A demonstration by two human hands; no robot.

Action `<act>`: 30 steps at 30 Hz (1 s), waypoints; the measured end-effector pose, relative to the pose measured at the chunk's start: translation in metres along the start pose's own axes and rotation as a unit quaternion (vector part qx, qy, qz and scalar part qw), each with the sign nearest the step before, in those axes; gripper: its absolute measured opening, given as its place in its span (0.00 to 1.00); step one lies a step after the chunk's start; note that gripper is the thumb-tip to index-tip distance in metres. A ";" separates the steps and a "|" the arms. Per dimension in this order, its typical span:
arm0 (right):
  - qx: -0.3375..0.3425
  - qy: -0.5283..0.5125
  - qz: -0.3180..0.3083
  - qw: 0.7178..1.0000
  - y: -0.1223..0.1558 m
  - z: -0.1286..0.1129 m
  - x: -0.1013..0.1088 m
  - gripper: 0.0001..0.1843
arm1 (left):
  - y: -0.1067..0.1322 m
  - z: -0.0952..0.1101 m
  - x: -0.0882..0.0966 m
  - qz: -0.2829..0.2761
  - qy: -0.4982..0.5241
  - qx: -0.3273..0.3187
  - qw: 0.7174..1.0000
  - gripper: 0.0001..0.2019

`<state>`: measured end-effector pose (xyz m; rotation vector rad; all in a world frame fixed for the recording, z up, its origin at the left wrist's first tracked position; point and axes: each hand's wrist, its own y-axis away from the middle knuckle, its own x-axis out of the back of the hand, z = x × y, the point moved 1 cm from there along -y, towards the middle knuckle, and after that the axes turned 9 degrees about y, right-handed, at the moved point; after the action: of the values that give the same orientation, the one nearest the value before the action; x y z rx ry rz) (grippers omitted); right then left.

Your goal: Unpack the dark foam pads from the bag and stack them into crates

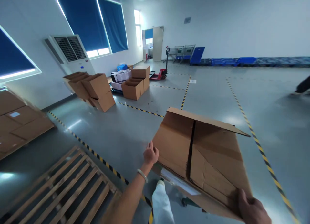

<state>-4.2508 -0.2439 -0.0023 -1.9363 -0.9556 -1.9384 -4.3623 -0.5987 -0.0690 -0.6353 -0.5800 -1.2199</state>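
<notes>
I carry a large brown cardboard box [205,153] tilted in front of me, its bottom flaps facing me with a dark seam down the middle. My left hand [150,154] grips the box's left edge, fingers closed on it; a pale bangle circles that wrist. My right hand [252,208] clamps the box's near right corner at the bottom of the view. Below the box my leg in white trousers [161,203] shows over the grey floor.
A wooden pallet [63,188] lies at lower left beside yellow-black floor tape [97,154]. Stacked flat cartons [21,123] sit at left. Open cardboard boxes [94,90] and more boxes [137,81] stand ahead, near a red pallet jack [161,73]. A person's dark shoe [302,86] shows at right.
</notes>
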 end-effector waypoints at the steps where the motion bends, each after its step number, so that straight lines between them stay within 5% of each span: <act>1: -0.019 0.006 -0.016 1.000 -0.012 -0.017 0.002 0.31 | -0.023 0.002 -0.007 -0.001 0.001 -0.002 1.000 0.29; 10: -0.033 -0.020 -0.049 0.998 -0.121 -0.163 0.033 0.33 | -0.215 0.037 -0.060 -0.017 -0.019 -0.010 1.000 0.27; 17: -0.049 -0.004 -0.058 0.997 -0.221 -0.263 0.050 0.30 | -0.352 0.054 -0.121 -0.010 0.012 -0.024 1.000 0.26; 30: -0.081 -0.085 0.032 0.993 -0.376 -0.447 0.072 0.22 | -0.615 0.084 -0.227 -0.040 -0.004 -0.097 0.994 0.25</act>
<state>-4.8378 -0.2034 0.0043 -2.2249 -0.7872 -1.8910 -5.0186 -0.5216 -0.0901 -0.7867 -0.4997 -1.3601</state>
